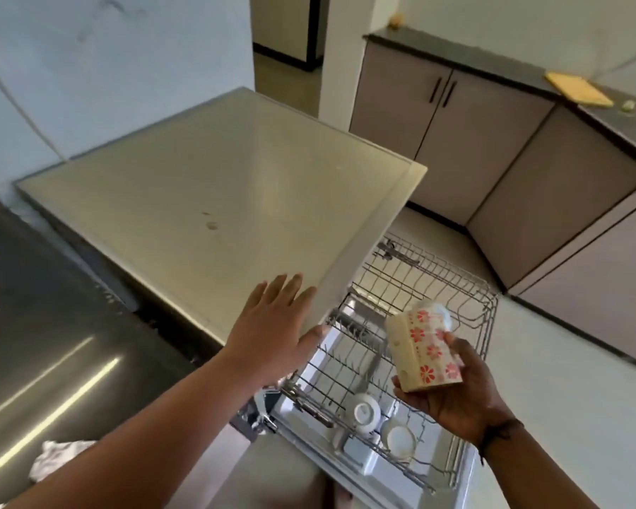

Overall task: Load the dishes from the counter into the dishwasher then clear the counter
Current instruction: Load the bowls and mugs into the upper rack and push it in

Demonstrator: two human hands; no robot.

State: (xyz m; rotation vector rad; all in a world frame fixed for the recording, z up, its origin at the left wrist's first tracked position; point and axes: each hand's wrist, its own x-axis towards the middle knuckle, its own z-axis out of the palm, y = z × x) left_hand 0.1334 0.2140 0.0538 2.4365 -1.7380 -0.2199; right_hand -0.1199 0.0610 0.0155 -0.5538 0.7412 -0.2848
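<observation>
Right hand [459,391] grips a squarish cream mug [425,349] printed with red flowers (tilted on its side), above the wire dishwasher rack [467,288]. Left hand [272,332], fingers straight, rests flat on the smooth steel dishwasher top [213,178]; two white cups [364,413] sit in the rack.

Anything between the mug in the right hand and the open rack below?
Nothing visible. The right hand holds the mug right over bare wires of the rack; two cups sit nearer, off its path.
</observation>
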